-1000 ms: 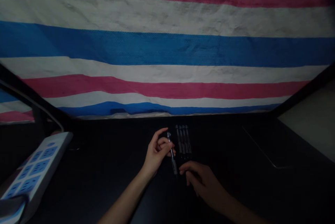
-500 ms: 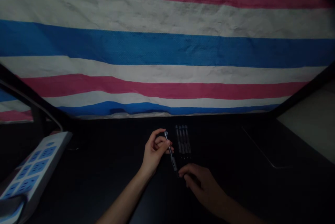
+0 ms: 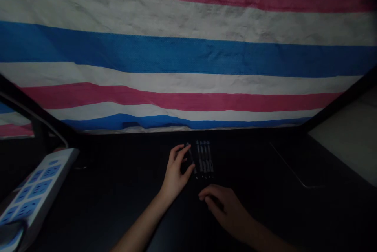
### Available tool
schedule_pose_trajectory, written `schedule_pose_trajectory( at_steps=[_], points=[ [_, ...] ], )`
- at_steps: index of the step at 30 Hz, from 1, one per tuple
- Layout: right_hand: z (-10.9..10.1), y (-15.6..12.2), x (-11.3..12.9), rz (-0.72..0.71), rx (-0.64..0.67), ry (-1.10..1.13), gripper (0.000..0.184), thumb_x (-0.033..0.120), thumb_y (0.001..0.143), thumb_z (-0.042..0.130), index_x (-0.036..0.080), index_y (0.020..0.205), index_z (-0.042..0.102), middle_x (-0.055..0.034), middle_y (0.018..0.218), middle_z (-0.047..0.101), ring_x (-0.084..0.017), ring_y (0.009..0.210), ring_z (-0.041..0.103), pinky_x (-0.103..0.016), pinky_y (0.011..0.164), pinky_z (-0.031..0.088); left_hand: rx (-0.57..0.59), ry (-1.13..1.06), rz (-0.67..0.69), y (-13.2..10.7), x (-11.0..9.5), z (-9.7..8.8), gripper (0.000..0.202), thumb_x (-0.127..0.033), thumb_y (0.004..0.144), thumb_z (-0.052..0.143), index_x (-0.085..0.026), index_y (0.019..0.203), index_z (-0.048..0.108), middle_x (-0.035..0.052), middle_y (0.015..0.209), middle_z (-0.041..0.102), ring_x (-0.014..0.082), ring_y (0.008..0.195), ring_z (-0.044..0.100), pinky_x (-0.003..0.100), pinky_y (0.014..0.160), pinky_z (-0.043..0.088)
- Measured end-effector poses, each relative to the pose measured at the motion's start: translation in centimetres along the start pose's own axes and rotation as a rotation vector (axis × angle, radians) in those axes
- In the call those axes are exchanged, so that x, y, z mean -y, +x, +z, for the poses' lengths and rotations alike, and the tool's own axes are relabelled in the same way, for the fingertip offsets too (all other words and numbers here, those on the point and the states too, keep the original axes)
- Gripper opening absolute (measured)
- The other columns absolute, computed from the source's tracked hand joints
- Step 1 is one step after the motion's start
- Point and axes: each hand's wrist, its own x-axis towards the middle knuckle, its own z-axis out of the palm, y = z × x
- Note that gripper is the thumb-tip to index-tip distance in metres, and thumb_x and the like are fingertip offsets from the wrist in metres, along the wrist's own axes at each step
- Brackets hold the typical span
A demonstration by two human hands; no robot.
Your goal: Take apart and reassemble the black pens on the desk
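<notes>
A dark, slim pen (image 3: 191, 157) lies on the black desktop, just left of a row of several matching pens (image 3: 205, 159). My left hand (image 3: 176, 169) is beside that single pen with fingers spread. Its fingertips and thumb are at the pen's left edge, seeming to touch it lightly without gripping. Below the row, my right hand (image 3: 225, 209) hovers with fingers loosely bent and a gap between thumb and forefinger. I see nothing held in it. The light is dim, so the pens' details are hard to make out.
A white power strip (image 3: 37, 189) with blue socket faces sits at the left, a black plug in its near end. Toward the right lies a dark flat panel with a thin pale edge (image 3: 290, 165). Behind the black desk (image 3: 118, 205) hangs a striped sheet (image 3: 188, 55).
The pen that my left hand held tilted between both hands now lies left of the row. My left fingers have spread apart on it, and my right fingers have come off its lower end.
</notes>
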Motion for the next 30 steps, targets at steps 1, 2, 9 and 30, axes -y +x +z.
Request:
schedule_pose_trajectory(
  at_steps=[1, 2, 9, 30],
  points=[
    [0.0, 0.0, 0.0, -0.008, 0.0, -0.005, 0.02, 0.023, 0.092, 0.046, 0.022, 0.096, 0.065, -0.0024, 0.088, 0.068, -0.015, 0.078, 0.063, -0.027, 0.071, 0.046, 0.02, 0.057, 0.036, -0.1, 0.0, 0.0, 0.045, -0.016, 0.08, 0.062, -0.031, 0.122, 0.059, 0.0073, 0.129, 0.042, 0.0258, 0.115, 0.05, 0.043, 0.096, 0.046],
    [0.0, 0.1, -0.1, -0.022, -0.004, -0.018, 0.02, 0.021, 0.092, 0.045, 0.021, 0.096, 0.065, -0.0028, 0.089, 0.068, -0.016, 0.079, 0.063, -0.028, 0.072, 0.047, 0.046, 0.108, 0.07, -0.2, -0.1, 0.0, 0.041, -0.014, 0.08, 0.06, -0.03, 0.118, 0.062, 0.0078, 0.128, 0.044, 0.0269, 0.116, 0.049, 0.045, 0.098, 0.044],
    [-0.3, 0.9, -1.7, -0.322, -0.095, -0.397, 0.034, 0.004, 0.087, 0.039, 0.017, 0.109, 0.061, -0.0099, 0.104, 0.067, -0.022, 0.099, 0.059, -0.039, 0.087, 0.049, 0.242, 0.272, 0.224, -0.4, -0.6, -0.2, 0.043, -0.004, 0.08, 0.05, -0.026, 0.114, 0.061, 0.0095, 0.13, 0.051, 0.0291, 0.121, 0.045, 0.047, 0.101, 0.04],
    [1.5, 3.1, -3.7, -0.576, -0.435, -1.065, 0.022, 0.01, 0.091, 0.049, 0.013, 0.108, 0.063, -0.0112, 0.1, 0.065, -0.025, 0.109, 0.055, -0.057, 0.106, 0.03, 0.198, 0.373, 0.238, -0.5, 0.0, 0.1, 0.029, -0.002, 0.079, 0.046, -0.02, 0.098, 0.059, 0.0082, 0.114, 0.057, 0.0234, 0.106, 0.055, 0.041, 0.092, 0.047]
  ],
)
